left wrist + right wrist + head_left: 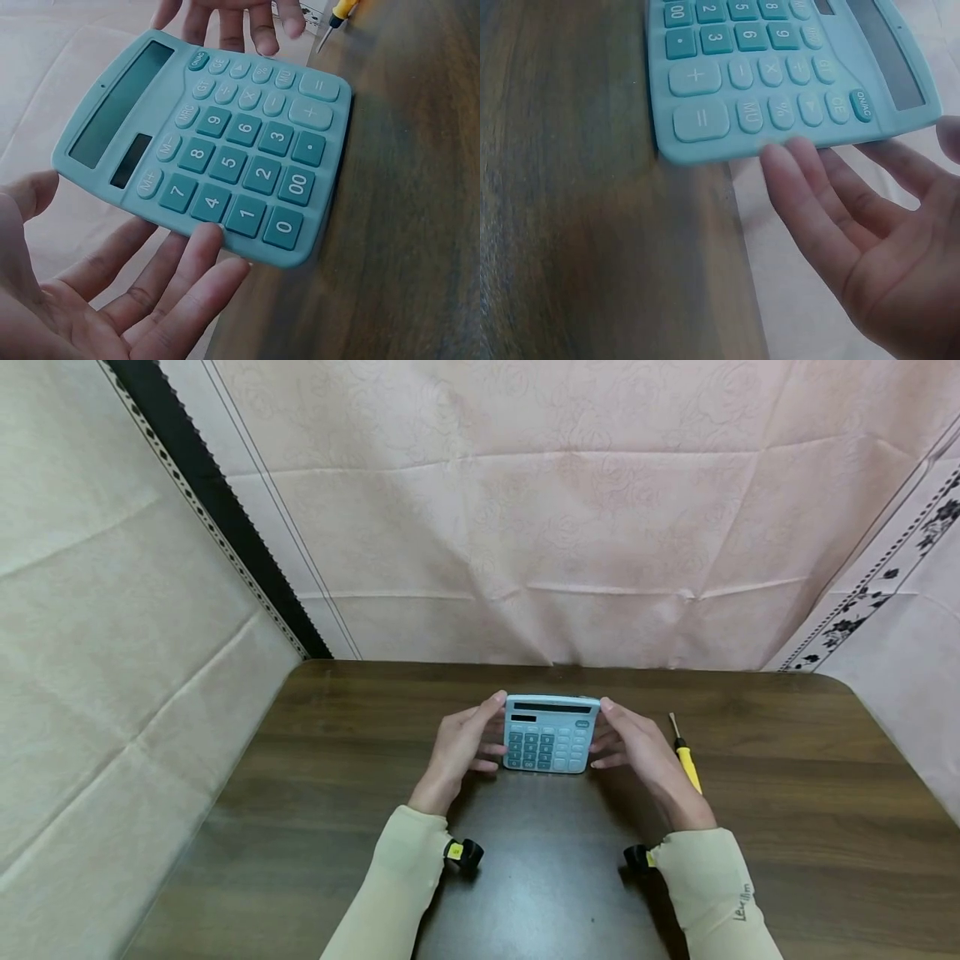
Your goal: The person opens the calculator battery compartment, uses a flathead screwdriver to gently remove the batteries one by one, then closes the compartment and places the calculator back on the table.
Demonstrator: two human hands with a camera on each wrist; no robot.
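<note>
In left hand (457, 745) and right hand (647, 750), holding calculator (553, 737) tilted up by both sides, near the far edge of the table (277, 827). Roomy leftward and nearer; tighter rightward, beside yellow screwdriver (686, 760). Reaching forward, palms inward.

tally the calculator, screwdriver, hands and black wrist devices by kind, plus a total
calculator: 1
screwdriver: 1
hands: 2 (left hand, right hand)
black wrist devices: 2 (left device, right device)
total: 6
</note>
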